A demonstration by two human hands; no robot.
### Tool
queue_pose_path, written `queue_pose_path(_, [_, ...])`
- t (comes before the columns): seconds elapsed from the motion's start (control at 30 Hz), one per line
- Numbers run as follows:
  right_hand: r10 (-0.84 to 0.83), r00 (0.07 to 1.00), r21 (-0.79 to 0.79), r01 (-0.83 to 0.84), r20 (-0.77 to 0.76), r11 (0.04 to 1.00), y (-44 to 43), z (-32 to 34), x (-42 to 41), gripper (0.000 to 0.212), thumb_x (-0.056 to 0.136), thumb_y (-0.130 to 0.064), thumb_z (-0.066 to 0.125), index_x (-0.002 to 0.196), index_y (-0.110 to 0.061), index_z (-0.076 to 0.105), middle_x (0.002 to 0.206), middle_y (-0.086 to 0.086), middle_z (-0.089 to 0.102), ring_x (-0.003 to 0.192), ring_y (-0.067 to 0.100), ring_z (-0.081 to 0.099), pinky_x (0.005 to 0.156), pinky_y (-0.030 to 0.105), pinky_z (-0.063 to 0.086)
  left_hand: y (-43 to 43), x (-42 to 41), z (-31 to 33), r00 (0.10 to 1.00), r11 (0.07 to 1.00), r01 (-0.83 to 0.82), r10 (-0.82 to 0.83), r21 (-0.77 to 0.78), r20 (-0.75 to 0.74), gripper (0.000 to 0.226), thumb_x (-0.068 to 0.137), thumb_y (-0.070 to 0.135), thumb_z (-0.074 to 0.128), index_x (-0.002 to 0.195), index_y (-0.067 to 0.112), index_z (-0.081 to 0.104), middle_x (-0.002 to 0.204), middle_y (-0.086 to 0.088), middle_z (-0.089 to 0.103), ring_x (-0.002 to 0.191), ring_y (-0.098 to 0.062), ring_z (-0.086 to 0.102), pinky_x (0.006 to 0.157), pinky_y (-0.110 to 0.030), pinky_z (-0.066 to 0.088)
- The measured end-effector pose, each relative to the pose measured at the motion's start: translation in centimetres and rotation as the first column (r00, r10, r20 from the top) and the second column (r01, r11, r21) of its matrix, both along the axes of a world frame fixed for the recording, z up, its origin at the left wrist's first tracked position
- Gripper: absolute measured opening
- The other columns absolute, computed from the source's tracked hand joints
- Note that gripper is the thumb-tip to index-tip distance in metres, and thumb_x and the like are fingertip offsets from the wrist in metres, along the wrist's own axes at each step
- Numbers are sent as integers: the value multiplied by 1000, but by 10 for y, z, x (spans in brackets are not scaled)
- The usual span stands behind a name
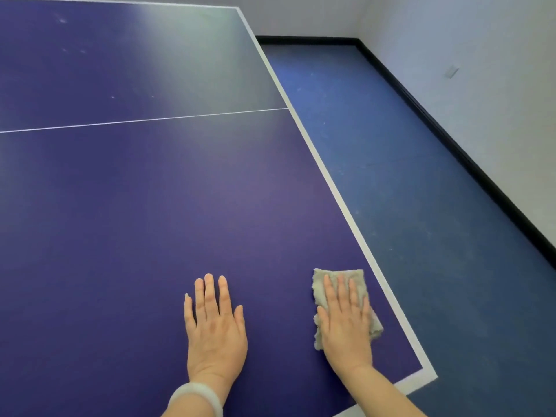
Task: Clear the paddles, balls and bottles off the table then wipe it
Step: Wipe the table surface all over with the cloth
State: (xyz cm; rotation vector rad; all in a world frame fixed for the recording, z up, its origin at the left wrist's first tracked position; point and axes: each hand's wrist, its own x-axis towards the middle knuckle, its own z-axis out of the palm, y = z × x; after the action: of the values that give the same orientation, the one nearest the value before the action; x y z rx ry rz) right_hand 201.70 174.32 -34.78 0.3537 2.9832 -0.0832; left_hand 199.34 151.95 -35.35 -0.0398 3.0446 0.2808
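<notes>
I'm looking at a games room: a dark blue ping-pong table with white edge lines [328,179] fills the left, blue sports flooring [421,188] runs right, plain white walls [481,70] and black skirting [451,142] upper right.

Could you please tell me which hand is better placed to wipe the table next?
Right: the right hand lies flat on the cloth near the table edge; the left hand rests on bare surface, without cloth.

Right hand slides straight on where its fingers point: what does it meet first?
Nothing on the purple table top; the right hand with its grey cloth likely reaches the white edge stripe.
</notes>
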Motion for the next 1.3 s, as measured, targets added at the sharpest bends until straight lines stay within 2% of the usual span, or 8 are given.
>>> queue_pose_path(0.17, [411,912,-41,-410,13,911,25,0,33,54,101,-37,29,154,-22,27,161,1,23,148,24,21,113,49,19,-1,-2,-2,1000,1000,8,-8,-10,-17,66,95,38,21,147,1,35,154,-22,32,146,-35,25,117,-56,21])
queue_pose_path(0.4, [182,979,-26,-181,85,983,82,10,41,56,100,-38,18,153,-21,25,160,2,24,150,19,9,116,49,13,0,-3,2,1000,1000,8,-8,-7,-12,65,95,38,20,148,2,33,154,-22,31,146,-35,23,118,-55,18])
queue_pose_path(0.53, [21,996,50,-25,81,998,71,2,-29,56,97,-42,1,150,-32,-17,163,-4,-11,148,14,-19,120,43,-10,0,-2,0,1000,1000,-11,11,-15,-16,65,95,39,21,148,3,34,154,-20,32,146,-34,24,117,-55,21])
queue_pose_path(0.67, [122,992,55,-123,32,991,22,2,-60,58,102,-39,17,155,-25,-3,164,4,6,151,22,-1,120,49,2,0,-2,0,1000,1000,-22,22,-15,-15,65,100,42,10,146,5,38,153,-18,35,145,-32,28,115,-53,23])
queue_pose_path(0.83, [580,814,-53,-581,-26,812,23,4,-26,57,89,-39,42,144,-23,48,153,1,40,142,21,30,108,48,25,9,-4,17,992,993,-120,120,-11,-33,79,101,43,-4,135,2,55,142,-19,49,134,-34,45,112,-46,21])
queue_pose_path(0.97, [734,677,2,-735,-64,678,85,-3,-25,57,85,-40,46,139,-26,53,149,-2,45,141,20,30,108,45,26,66,12,23,944,945,-326,327,37,-44,89,98,47,-10,131,0,58,141,-21,49,134,-37,45,115,-44,29])
queue_pose_path(1.13, [800,591,-44,-806,-103,590,135,-1,-45,56,87,-40,46,141,-26,50,149,-2,45,141,20,33,108,45,28,156,31,16,853,847,-522,522,101,26,80,99,49,-3,142,-1,41,151,-20,36,149,-23,12,120,-46,12])
queue_pose_path(1.3, [883,457,-84,-889,-103,451,159,-2,-60,56,94,-40,44,148,-28,39,157,-5,32,145,19,30,111,44,25,169,31,9,832,832,-554,554,-26,14,78,98,48,-1,145,-1,38,153,-19,34,144,-33,29,116,-54,23])
